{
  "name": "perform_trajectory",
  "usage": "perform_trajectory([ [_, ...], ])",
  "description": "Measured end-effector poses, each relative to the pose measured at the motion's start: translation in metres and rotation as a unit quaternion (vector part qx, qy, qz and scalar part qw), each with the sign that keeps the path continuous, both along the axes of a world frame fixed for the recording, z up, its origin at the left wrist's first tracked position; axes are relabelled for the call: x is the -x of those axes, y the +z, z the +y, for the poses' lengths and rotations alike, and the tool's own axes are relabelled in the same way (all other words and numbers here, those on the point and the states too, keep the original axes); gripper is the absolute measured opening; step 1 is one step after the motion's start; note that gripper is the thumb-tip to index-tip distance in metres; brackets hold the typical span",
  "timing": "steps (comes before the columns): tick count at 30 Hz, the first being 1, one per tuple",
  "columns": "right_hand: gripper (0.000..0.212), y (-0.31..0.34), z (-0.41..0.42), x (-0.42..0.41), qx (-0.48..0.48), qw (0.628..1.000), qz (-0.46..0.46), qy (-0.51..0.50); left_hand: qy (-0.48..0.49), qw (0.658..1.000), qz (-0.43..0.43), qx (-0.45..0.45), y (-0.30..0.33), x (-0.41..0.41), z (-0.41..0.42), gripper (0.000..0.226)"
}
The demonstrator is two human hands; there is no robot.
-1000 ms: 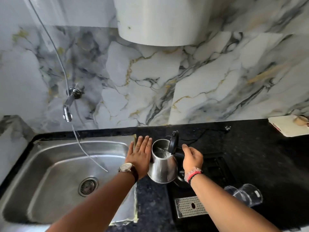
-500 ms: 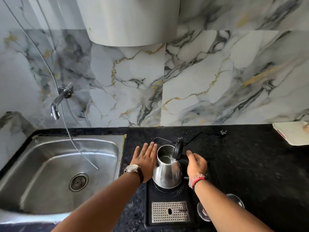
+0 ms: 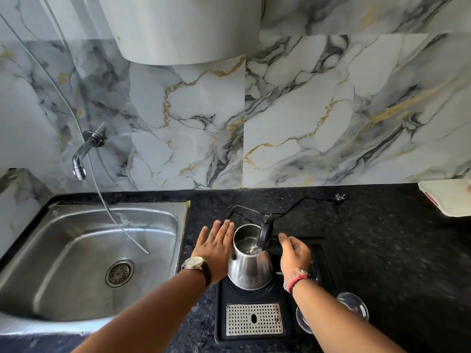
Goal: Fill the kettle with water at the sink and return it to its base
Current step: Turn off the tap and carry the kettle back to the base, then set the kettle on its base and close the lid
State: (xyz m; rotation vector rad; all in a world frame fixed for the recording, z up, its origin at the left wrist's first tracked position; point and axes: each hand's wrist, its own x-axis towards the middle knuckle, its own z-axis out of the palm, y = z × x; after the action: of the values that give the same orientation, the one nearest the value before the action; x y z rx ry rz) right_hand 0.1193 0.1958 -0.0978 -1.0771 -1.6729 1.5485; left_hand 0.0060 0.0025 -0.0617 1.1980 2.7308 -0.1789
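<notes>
The steel kettle (image 3: 248, 266) stands upright on the black base tray (image 3: 230, 293) on the dark counter, its black lid tipped up and water visible inside. My left hand (image 3: 216, 247) rests flat against the kettle's left side, fingers straight and together. My right hand (image 3: 293, 253) is wrapped over the black handle on the kettle's right. The steel sink (image 3: 84, 256) lies to the left, with the wall tap (image 3: 82, 155) above it.
A perforated metal drip grille (image 3: 254, 319) sits in the tray's front. An upturned clear glass (image 3: 351, 305) lies by my right forearm. The black power cord (image 3: 300, 203) runs behind the kettle to a plug. A white board (image 3: 448, 197) is at far right; a thin hose (image 3: 119, 228) hangs into the sink.
The kettle moved from beside the sink rightward and came down onto the base tray. Both hands stayed on it throughout.
</notes>
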Motion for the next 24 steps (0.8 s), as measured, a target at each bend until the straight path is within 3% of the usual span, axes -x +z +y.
perform_trajectory([
  [12,0.049,0.005,0.002,-0.014,0.022,0.998,-0.008,0.051,0.024,0.998,-0.032,-0.042,-0.014,-0.011,-0.003,0.085],
  [14,0.047,0.012,0.004,-0.019,-0.030,0.996,-0.042,0.073,0.025,0.998,-0.044,-0.047,-0.012,-0.014,-0.004,0.087],
  [17,0.015,0.025,0.000,-0.026,-0.158,0.984,-0.059,0.063,0.043,0.996,-0.058,-0.059,-0.007,-0.021,-0.005,0.095],
  [21,0.042,0.041,-0.015,-0.034,-0.324,0.939,-0.022,0.118,0.047,0.995,-0.068,-0.061,0.002,-0.023,-0.004,0.095],
  [24,0.060,0.051,-0.023,-0.034,-0.360,0.917,-0.041,0.168,0.035,0.992,-0.067,-0.104,0.016,-0.020,-0.005,0.101],
])
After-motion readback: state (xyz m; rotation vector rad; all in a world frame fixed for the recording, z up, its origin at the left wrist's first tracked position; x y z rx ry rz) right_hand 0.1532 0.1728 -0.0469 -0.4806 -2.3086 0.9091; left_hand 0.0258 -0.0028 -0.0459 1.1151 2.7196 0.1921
